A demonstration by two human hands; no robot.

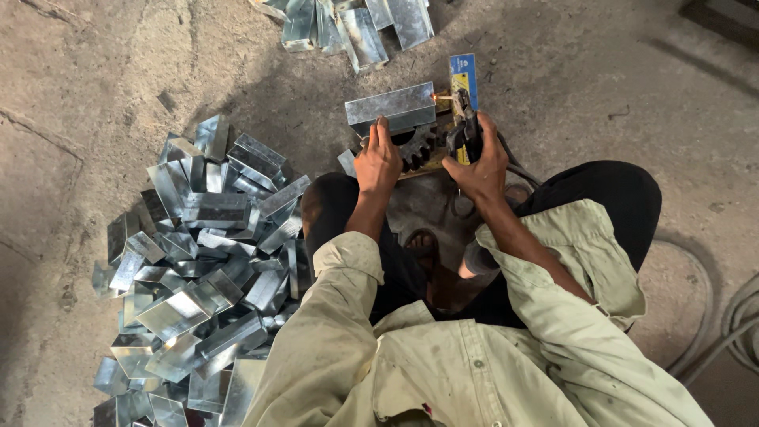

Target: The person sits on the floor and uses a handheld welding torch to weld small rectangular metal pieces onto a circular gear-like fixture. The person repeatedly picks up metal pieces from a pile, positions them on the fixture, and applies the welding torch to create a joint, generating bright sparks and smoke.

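Observation:
A shiny rectangular sheet-metal box [390, 106] rests on a dark toothed gear [417, 145] on the concrete floor in front of me. My left hand [377, 160] presses on the box's near edge with the fingers spread. My right hand [477, 162] grips a black welding electrode holder [465, 126]. The rod tip glows orange at the box's right end [434, 96].
A big heap of similar metal boxes [202, 269] lies at my left. Several more boxes [352, 24] lie at the top. A blue and yellow packet [463, 75] sits behind the holder. Cables [739, 328] curl at the right. My knees and a bare foot [423, 245] are below the hands.

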